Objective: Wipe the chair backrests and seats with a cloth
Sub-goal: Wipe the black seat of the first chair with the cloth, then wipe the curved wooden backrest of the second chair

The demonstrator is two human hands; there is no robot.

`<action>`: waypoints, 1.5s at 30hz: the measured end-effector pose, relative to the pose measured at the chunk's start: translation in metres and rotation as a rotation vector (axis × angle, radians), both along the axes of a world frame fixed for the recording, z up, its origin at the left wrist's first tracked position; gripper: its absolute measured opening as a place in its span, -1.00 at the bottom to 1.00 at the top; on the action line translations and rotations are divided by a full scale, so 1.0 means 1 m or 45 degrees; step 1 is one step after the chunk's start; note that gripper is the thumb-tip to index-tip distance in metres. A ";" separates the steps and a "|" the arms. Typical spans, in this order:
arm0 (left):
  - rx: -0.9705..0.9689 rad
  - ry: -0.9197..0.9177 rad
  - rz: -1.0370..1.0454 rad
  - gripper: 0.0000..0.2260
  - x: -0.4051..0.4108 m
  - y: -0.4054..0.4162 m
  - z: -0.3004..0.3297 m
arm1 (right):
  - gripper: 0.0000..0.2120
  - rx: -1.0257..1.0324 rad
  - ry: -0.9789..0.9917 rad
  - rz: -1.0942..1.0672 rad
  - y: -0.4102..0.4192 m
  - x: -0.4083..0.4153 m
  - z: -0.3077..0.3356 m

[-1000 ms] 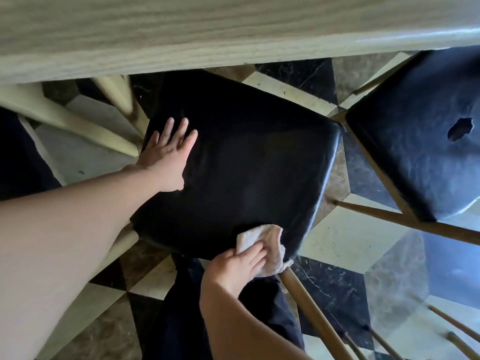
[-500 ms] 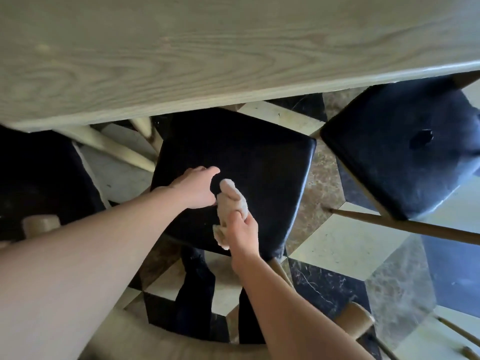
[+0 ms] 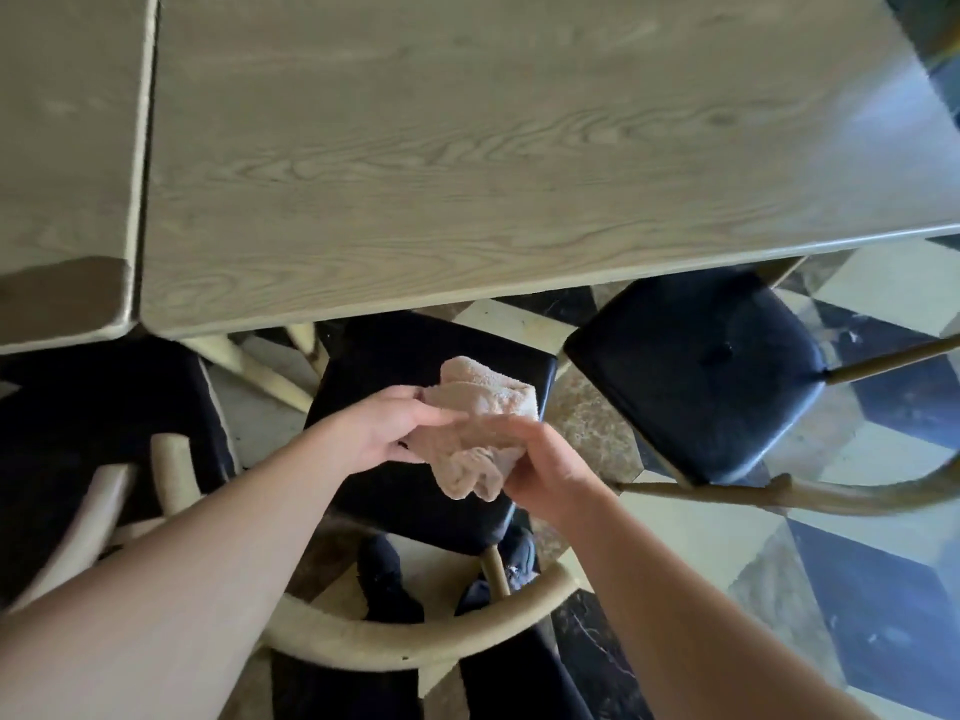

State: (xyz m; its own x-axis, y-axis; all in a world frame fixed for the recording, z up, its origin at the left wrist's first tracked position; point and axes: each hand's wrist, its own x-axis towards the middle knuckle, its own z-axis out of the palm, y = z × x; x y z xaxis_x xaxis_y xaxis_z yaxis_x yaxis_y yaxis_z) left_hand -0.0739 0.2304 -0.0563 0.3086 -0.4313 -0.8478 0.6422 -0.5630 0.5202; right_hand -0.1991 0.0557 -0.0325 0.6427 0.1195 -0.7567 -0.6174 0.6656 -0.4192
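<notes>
Honestly the terry cloth (image 3: 480,407) looks soft, light, floppy — left hand (image 3: 395,428) and right hand (image 3: 545,459) both pinch it, bunching it works best.

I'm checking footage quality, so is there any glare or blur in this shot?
Head view: pale glare washes the table top at its right end; the black seats are too dark for detail; both hands and the cloth look slightly soft; wide-angle bending curves the table edge.

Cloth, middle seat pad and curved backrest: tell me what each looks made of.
Cloth: pale terry-like fabric, nubby looped surface, crumpled soft. Middle seat pad: black leather or vinyl, cannot tell which; smooth and slightly glossy at the edge. Curved backrest: light, matte wood by its look, rounded and bent.
</notes>
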 end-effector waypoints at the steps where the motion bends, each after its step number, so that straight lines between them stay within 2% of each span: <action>1: -0.022 -0.039 0.029 -0.45 -0.008 -0.009 0.012 | -0.65 -0.044 0.009 -0.006 -0.008 -0.006 0.015; 3: -0.036 -0.145 0.050 -0.63 -0.017 -0.028 0.035 | -0.67 -0.132 0.064 -0.101 -0.025 -0.015 0.038; 8: 0.063 -0.533 -0.163 -0.84 -0.038 -0.075 0.076 | -0.74 -0.380 0.158 -0.248 -0.062 -0.055 0.079; 12: -0.045 -0.698 -0.233 -0.88 -0.061 -0.117 0.123 | -0.76 -0.564 0.179 -0.286 -0.083 -0.091 0.106; 16: -0.189 -0.626 -0.140 -0.85 -0.081 -0.162 0.169 | -0.73 -0.500 0.120 -0.356 -0.101 -0.121 0.127; 19: -0.332 -0.425 -0.161 -0.72 -0.092 -0.184 0.196 | -0.58 -0.345 -0.062 -0.425 -0.119 -0.137 0.140; 21: -0.390 -0.281 -0.272 -0.62 -0.100 -0.202 0.207 | -0.52 -0.240 -0.212 -0.454 -0.137 -0.150 0.145; 23: -0.427 -0.238 -0.326 -0.73 -0.109 -0.224 0.215 | -0.49 -0.203 -0.289 -0.452 -0.154 -0.158 0.150; 25: -0.422 -0.199 -0.237 -0.84 -0.119 -0.255 0.220 | -0.58 -0.171 -0.355 -0.391 -0.175 -0.166 0.155; 27: -0.477 -0.132 -0.228 -0.83 -0.129 -0.283 0.227 | -0.63 -0.146 -0.367 -0.383 -0.198 -0.173 0.156; 30: -0.546 -0.091 -0.247 -0.88 -0.145 -0.323 0.232 | -0.56 -0.096 -0.375 -0.392 -0.243 -0.189 0.156; 32: -0.543 -0.075 -0.215 -0.84 -0.157 -0.352 0.231 | -0.52 -0.046 -0.386 -0.366 -0.275 -0.197 0.158; 34: -0.511 -0.082 -0.134 -0.88 -0.167 -0.372 0.229 | -0.48 -0.005 -0.401 -0.321 -0.300 -0.201 0.162; 37: -0.420 -0.183 0.080 -0.84 -0.178 -0.410 0.219 | -0.42 0.057 -0.405 -0.335 -0.342 -0.202 0.160; 41: -0.245 -0.510 0.188 -0.78 -0.170 -0.441 0.186 | -0.60 -0.031 -0.331 -0.336 -0.383 -0.189 0.147; 45: -0.096 -0.453 0.237 -0.77 -0.158 -0.458 0.148 | -0.72 -0.122 -0.117 -0.321 -0.411 -0.167 0.124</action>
